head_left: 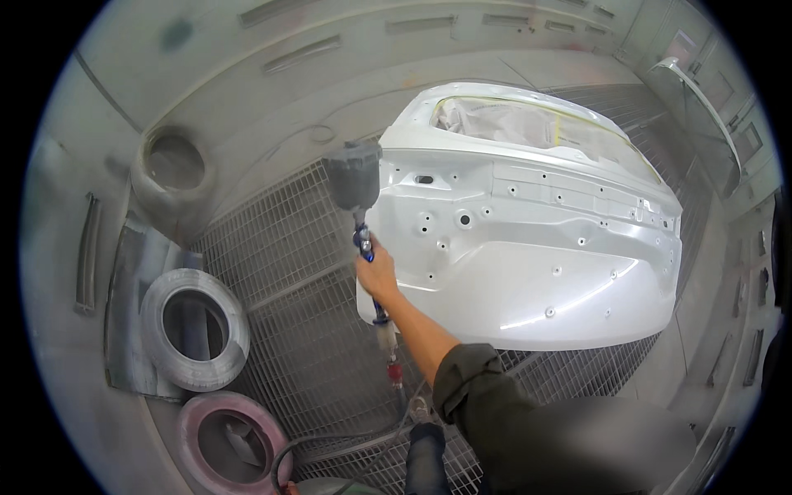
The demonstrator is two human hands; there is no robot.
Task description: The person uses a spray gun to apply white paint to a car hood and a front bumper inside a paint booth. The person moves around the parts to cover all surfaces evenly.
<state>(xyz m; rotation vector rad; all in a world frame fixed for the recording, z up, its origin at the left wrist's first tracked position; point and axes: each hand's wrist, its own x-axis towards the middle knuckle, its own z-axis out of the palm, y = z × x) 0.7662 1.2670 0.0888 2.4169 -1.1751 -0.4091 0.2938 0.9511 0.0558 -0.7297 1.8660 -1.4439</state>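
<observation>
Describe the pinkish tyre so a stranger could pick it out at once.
Find the large white vehicle panel, then cross the metal grating leftward to the far tyre, middle tyre and pinkish tyre. The last is nearest the picture's lower edge, and its dusty pink sidewall sets it apart from the other two, both grey.

Creased dark olive sleeve [483, 396], dark blue-grey trouser leg [426, 459], dull brownish shoe [420, 410].

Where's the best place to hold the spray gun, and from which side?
Probably the handle, coming from the picture's lower right as the right hand does: the bulky grey cup sits on top of the spray gun and the red fitting is below, leaving the slim part between to grasp.
</observation>
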